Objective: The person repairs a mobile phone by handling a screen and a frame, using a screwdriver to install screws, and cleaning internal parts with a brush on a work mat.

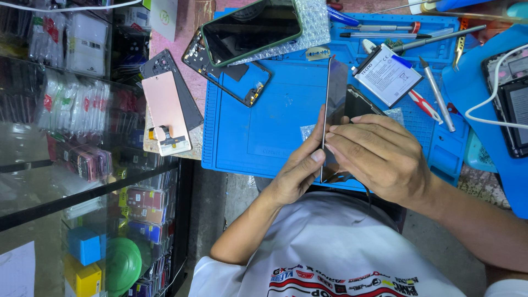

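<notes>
Both hands grip a thin dark phone screen panel (334,104) edge-on above the blue repair mat (275,126): left hand (297,170) pinching its lower edge, right hand (379,157) clasping the side (fingers wrapped). Looks like mid-inspection/fitting. Next needs steady, light pressure w/ no flexing.
</notes>
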